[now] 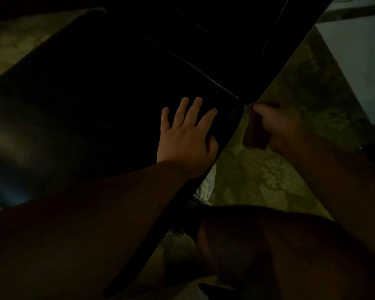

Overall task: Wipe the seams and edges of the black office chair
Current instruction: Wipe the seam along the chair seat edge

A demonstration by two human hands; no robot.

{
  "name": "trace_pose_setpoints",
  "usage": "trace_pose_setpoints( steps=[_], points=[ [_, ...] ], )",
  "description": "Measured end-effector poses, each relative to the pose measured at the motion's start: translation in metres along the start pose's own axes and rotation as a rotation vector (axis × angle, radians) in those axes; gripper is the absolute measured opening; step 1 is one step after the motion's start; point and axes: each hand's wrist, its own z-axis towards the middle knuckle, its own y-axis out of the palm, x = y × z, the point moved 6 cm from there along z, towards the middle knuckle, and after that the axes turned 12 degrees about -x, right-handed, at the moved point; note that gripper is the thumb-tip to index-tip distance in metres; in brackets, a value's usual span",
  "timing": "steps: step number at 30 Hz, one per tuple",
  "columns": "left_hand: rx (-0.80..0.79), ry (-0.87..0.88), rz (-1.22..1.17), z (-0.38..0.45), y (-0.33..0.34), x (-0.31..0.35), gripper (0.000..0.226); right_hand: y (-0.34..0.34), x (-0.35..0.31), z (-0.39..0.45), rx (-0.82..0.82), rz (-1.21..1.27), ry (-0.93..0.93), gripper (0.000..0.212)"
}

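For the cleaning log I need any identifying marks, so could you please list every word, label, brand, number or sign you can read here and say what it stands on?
None: no readable text shows in this dim view.
Black office chair: no label or brand visible.
Dark cloth gripped by the right hand: no print.
Left hand lies flat on the seat.
Patterned carpet: a pattern only, no lettering.

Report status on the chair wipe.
Left hand flat on black chair seat. Right hand grips dark cloth at seat's corner. Nothing in the way.

Dim home room, patterned carpet (258, 182)
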Motion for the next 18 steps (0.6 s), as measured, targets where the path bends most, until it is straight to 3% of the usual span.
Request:
trace_pose_setpoints(
  steps=[6, 8, 15, 18],
  points=[
    [-0.003, -0.007, -0.016, 0.002, 0.000, -0.001, 0.063, 0.023, -0.008, -0.013, -0.019, -0.061, -0.107, 0.013],
    [-0.006, -0.013, -0.014, 0.004, 0.001, -0.001, 0.063, 0.025, -0.007, -0.016, -0.010, -0.094, -0.105, 0.019],
    [-0.021, -0.036, -0.053, 0.003, 0.001, 0.002, 0.063, 0.026, -0.020, -0.029, 0.067, -0.599, -0.228, 0.034],
    [-0.037, -0.040, -0.070, 0.002, 0.001, 0.004, 0.064, 0.023, -0.020, -0.034, 0.097, -0.636, -0.222, 0.032]
  ],
)
